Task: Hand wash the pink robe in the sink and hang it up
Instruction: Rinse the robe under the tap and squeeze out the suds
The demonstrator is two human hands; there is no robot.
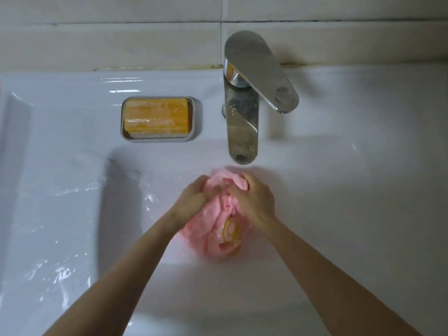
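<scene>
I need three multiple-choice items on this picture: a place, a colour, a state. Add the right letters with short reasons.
1. Where does the soap dish stand?
A. In the basin.
B. On the ledge of the sink, left of the faucet in the picture.
C. On the wall tiles.

2. What colour is the soap?
A. Green.
B. White.
C. Orange-yellow.

3. How is the pink robe held?
A. Both hands grip it, bunched.
B. One hand only touches it.
C. It lies untouched.

Key: 1 B, the dish sits on the ledge beside the faucet. 2 C, the bar is orange-yellow. 3 A, the left hand and the right hand curl round the cloth below the spout.
</scene>
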